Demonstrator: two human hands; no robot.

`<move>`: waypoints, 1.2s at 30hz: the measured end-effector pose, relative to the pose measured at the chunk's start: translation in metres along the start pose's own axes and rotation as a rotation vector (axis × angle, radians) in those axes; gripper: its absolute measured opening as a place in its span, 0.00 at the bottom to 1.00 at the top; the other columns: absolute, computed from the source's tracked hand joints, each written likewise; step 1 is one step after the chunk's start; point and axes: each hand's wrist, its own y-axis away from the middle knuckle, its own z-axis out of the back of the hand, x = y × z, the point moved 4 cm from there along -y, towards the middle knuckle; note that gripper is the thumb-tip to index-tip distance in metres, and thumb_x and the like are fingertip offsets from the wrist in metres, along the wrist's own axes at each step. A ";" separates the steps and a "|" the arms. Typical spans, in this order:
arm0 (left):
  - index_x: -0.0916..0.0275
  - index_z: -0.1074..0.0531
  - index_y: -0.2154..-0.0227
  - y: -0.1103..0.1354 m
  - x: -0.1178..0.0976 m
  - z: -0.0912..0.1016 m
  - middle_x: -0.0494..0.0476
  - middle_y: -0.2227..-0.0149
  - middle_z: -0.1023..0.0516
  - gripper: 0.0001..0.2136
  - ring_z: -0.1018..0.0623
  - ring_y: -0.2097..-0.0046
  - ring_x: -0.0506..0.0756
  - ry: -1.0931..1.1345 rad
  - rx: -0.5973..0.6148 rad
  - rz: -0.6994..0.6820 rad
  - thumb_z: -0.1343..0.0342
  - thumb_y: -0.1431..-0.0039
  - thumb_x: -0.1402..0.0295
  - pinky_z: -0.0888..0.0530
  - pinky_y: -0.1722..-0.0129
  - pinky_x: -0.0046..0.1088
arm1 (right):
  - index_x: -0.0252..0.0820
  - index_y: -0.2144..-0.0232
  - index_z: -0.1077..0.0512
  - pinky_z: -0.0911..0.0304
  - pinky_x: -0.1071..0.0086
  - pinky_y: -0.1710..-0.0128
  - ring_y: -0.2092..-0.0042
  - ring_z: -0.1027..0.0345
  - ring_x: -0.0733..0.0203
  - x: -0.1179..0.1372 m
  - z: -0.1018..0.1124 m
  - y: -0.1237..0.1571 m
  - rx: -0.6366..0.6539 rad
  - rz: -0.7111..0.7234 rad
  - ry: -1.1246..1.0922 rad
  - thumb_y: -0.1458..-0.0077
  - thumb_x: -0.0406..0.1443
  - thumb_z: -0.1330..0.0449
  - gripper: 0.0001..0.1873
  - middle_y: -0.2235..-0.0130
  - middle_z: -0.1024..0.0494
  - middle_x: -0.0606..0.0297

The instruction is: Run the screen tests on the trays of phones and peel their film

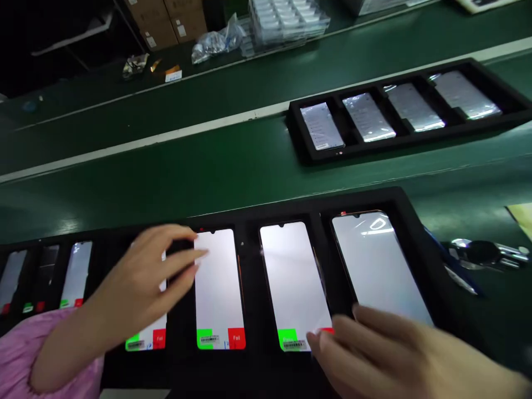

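A black foam tray (266,221) lies across the green belt in front of me and holds a row of lit phone screens. Each has a notch at the top, and the nearer ones show a green patch and a red "Fail" box at the bottom. My left hand (145,271), coming from a pink sleeve (41,343), hovers with its fingers apart, the fingertips over the phone screen (218,288). My right hand (386,354) lies at the near edge of the tray, its fingers at the lower ends of the two rightmost screens (293,282). Neither hand holds anything.
Farther along the green conveyor belt (266,149), a second black tray (399,111) holds several panels. A white rail (149,138) runs across the belt. At the back are cardboard boxes (174,22), a plastic bag (218,41) and stacked clear trays (286,22). A metal-and-black strap (482,252) lies right.
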 end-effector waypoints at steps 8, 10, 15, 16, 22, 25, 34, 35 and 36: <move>0.58 0.20 0.57 -0.014 0.030 -0.014 0.63 0.50 0.23 0.11 0.24 0.39 0.69 -0.143 -0.129 0.118 0.47 0.28 0.62 0.27 0.40 0.57 | 0.48 0.62 0.23 0.47 0.67 0.78 0.75 0.40 0.68 -0.108 0.029 -0.049 -0.369 -0.645 -0.508 0.36 0.42 0.32 0.07 0.69 0.27 0.71; 0.57 0.19 0.58 -0.013 0.026 -0.013 0.62 0.47 0.23 0.11 0.25 0.37 0.71 -0.186 -0.117 0.128 0.46 0.28 0.62 0.29 0.38 0.62 | 0.48 0.63 0.24 0.50 0.66 0.79 0.75 0.41 0.68 -0.109 0.032 -0.044 -0.430 -0.730 -0.627 0.38 0.46 0.29 0.11 0.69 0.28 0.71; 0.55 0.18 0.59 -0.011 0.028 -0.012 0.54 0.35 0.27 0.13 0.30 0.32 0.75 -0.246 -0.078 0.181 0.46 0.28 0.59 0.40 0.33 0.76 | 0.49 0.63 0.25 0.48 0.65 0.77 0.72 0.37 0.68 -0.085 0.037 -0.030 -0.455 -0.704 -0.609 0.39 0.45 0.28 0.11 0.66 0.27 0.70; 0.55 0.17 0.60 -0.012 0.031 -0.012 0.52 0.36 0.26 0.14 0.29 0.33 0.73 -0.210 -0.100 0.177 0.47 0.28 0.57 0.38 0.33 0.74 | 0.49 0.63 0.25 0.47 0.65 0.77 0.72 0.36 0.67 -0.081 0.036 -0.028 -0.442 -0.707 -0.601 0.38 0.44 0.29 0.11 0.66 0.27 0.70; 0.47 0.16 0.63 -0.020 0.050 -0.016 0.47 0.46 0.19 0.15 0.23 0.41 0.63 -0.005 -0.220 0.192 0.41 0.33 0.45 0.20 0.45 0.49 | 0.49 0.63 0.27 0.48 0.66 0.78 0.77 0.39 0.68 -0.067 0.026 -0.029 -0.327 -0.745 -0.538 0.35 0.44 0.33 0.09 0.68 0.25 0.70; 0.47 0.15 0.64 -0.021 0.054 -0.018 0.48 0.47 0.19 0.15 0.23 0.40 0.63 0.026 -0.247 0.210 0.39 0.34 0.45 0.19 0.49 0.48 | 0.48 0.62 0.28 0.46 0.67 0.78 0.77 0.38 0.69 -0.061 0.022 -0.035 -0.274 -0.728 -0.500 0.34 0.42 0.35 0.07 0.65 0.23 0.69; 0.53 0.20 0.66 -0.007 0.024 -0.005 0.50 0.55 0.18 0.12 0.20 0.44 0.61 -0.008 -0.234 0.031 0.43 0.29 0.56 0.29 0.35 0.56 | 0.44 0.65 0.22 0.40 0.71 0.74 0.76 0.36 0.74 -0.033 0.008 -0.026 0.044 -0.324 -0.149 0.32 0.32 0.40 0.09 0.56 0.20 0.66; 0.52 0.20 0.64 -0.001 0.015 -0.002 0.48 0.55 0.18 0.10 0.18 0.49 0.58 0.030 -0.193 0.004 0.43 0.29 0.57 0.24 0.39 0.48 | 0.43 0.64 0.22 0.39 0.71 0.73 0.75 0.35 0.73 -0.035 0.009 -0.025 0.014 -0.354 -0.116 0.32 0.32 0.41 0.09 0.56 0.20 0.65; 0.51 0.21 0.61 0.008 0.006 0.001 0.47 0.56 0.17 0.09 0.17 0.54 0.56 0.080 -0.139 -0.018 0.43 0.28 0.57 0.20 0.45 0.39 | 0.42 0.63 0.23 0.38 0.71 0.72 0.75 0.35 0.72 -0.039 0.012 -0.025 -0.045 -0.409 -0.099 0.31 0.33 0.40 0.07 0.57 0.20 0.65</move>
